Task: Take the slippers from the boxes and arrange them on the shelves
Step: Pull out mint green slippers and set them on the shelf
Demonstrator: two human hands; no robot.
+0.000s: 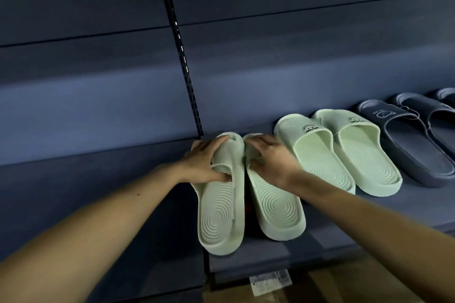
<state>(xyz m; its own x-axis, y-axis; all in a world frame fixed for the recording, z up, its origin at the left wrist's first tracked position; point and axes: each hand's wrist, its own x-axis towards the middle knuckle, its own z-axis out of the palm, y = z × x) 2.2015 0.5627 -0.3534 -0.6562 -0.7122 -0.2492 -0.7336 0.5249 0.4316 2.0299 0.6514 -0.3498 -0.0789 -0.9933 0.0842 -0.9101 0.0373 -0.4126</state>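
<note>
At frame centre the left grip [206, 162] curls round the strap of the left slipper [219, 216], and the right grip [270, 157] curls over the strap of the right slipper [278, 209], which touches it. Both slippers sit on the shelf [369, 236]. Their long axes run from heels at lower centre up to toes by the back panel. Each grip sits at the toe end, so squaring them beside the placed pair [339, 155] likely means a nudge to the right.

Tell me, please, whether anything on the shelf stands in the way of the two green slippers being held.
Nothing visible does. The left hand and right hand grip the green slippers over the shelf; the placed green pair sits to their right.
</note>
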